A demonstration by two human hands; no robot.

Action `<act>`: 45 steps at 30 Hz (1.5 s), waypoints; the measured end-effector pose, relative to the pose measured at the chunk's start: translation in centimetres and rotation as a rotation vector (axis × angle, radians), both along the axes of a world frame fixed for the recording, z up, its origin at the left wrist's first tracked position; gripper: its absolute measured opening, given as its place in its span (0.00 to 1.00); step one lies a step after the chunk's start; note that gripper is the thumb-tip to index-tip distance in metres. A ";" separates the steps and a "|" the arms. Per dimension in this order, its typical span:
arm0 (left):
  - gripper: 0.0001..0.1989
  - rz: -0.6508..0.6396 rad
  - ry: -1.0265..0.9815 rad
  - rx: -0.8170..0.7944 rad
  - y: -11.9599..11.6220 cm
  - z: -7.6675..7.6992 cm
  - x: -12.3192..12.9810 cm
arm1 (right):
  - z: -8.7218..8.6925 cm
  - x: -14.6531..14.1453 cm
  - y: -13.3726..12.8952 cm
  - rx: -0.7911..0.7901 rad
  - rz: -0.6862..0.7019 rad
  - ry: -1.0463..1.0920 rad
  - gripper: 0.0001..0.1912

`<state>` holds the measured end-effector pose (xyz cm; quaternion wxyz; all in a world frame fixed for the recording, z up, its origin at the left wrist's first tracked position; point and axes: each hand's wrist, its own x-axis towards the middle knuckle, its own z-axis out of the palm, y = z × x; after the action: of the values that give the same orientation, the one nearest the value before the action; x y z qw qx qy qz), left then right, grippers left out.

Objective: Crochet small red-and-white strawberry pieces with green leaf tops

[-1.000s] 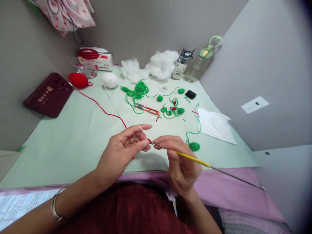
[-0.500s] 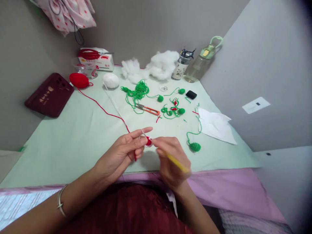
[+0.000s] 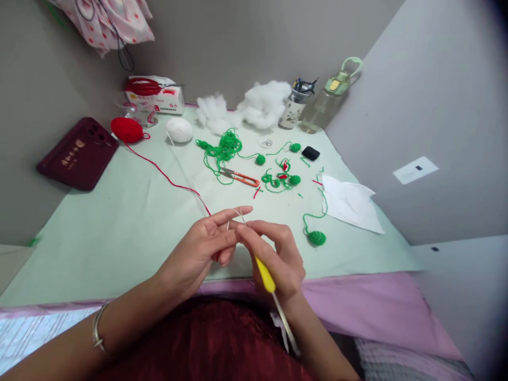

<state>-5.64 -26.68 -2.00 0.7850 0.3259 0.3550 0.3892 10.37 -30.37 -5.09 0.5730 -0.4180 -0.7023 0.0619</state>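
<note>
My left hand [image 3: 202,246] is closed in a pinch on a small red and white crochet piece, now mostly hidden behind the fingers. White yarn [image 3: 239,212] loops over its outstretched index finger. My right hand [image 3: 278,259] grips a crochet hook [image 3: 265,274] with a yellow grip, its handle end pointing down toward my forearm. Its fingertips meet those of my left hand, and the hook's tip is hidden there. Red yarn [image 3: 170,181] runs from a red yarn ball [image 3: 127,130] to my left hand. The white strand leads back to a white yarn ball [image 3: 179,130].
Orange thread snips [image 3: 244,179] lie beyond my hands, near tangled green yarn [image 3: 226,147] and small green crochet pieces [image 3: 316,238]. White stuffing [image 3: 265,106], a pen cup [image 3: 293,110] and a bottle [image 3: 326,100] stand at the back. A maroon phone [image 3: 79,153] leans at left.
My right hand has turned, so the hook's handle swings down toward my forearm. Its fingertips have moved left against my left hand, covering the red and white piece.
</note>
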 end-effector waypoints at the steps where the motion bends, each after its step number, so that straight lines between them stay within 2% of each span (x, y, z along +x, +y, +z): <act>1: 0.19 -0.014 -0.031 -0.046 0.1 0.1 0.0 | 0.1 0.2 0.0 -0.017 0.003 0.048 0.17; 3: 0.16 -0.008 -0.062 -0.093 0.3 0.2 -0.1 | 0.4 0.4 0.3 -0.106 0.033 0.272 0.13; 6: 0.14 0.030 -0.028 -0.036 0.3 0.4 -0.2 | 0.8 0.5 0.8 -0.258 0.144 0.553 0.10; 8: 0.15 0.038 0.028 0.034 0.1 0.4 -0.1 | 0.8 0.4 0.9 -0.306 0.197 0.561 0.09; 11: 0.17 0.035 0.063 0.087 -0.1 0.3 0.0 | 0.6 0.3 0.9 -0.341 0.204 0.552 0.08; 16: 0.18 0.010 0.057 0.096 0.0 0.3 -0.1 | 0.3 0.6 1.0 -0.438 0.363 0.791 0.10; 19: 0.16 0.016 0.079 0.120 0.0 0.2 -0.3 | 0.5 0.8 0.9 -0.446 0.405 0.808 0.11; 22: 0.15 0.028 0.120 0.169 -0.1 0.0 -0.4 | 0.8 0.9 0.6 -0.418 0.375 0.735 0.11; 25: 0.15 0.061 0.177 0.218 -0.2 -0.2 -0.4 | 1.1 1.0 0.1 -0.340 0.268 0.533 0.12; 28: 0.15 0.124 0.245 0.260 -0.4 0.1 -0.3 | 1.1 0.9 -0.3 -0.172 0.186 0.253 0.13; 32: 0.16 0.195 0.268 0.303 -0.7 0.7 -0.1 | 0.3 0.6 -0.6 0.027 0.091 -0.047 0.13; 35: 0.20 0.185 0.203 0.243 -0.7 0.8 0.0 | -0.3 0.4 -0.6 0.106 -0.006 -0.184 0.16; 37: 0.22 0.126 0.103 0.121 -0.5 0.5 0.0 | -0.5 0.3 -0.4 0.148 -0.070 -0.258 0.19; 39: 0.22 0.041 0.000 -0.030 -0.2 0.2 -0.1 | -0.4 0.3 -0.1 0.161 -0.073 -0.291 0.20; 40: 0.22 0.013 -0.036 -0.089 0.0 0.1 -0.2 | -0.3 0.4 0.1 0.138 -0.042 -0.251 0.19; 42: 0.20 -0.002 -0.071 -0.131 0.4 0.0 -0.4 | 0.0 0.4 0.4 0.049 0.038 -0.022 0.16; 45: 0.18 0.024 -0.047 -0.053 0.5 0.2 -0.5 | 0.4 0.4 0.7 -0.126 0.110 0.397 0.13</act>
<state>-6.10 -26.13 -1.81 0.7968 0.2915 0.3504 0.3968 10.80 -29.72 -4.65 0.6687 -0.3937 -0.5920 0.2178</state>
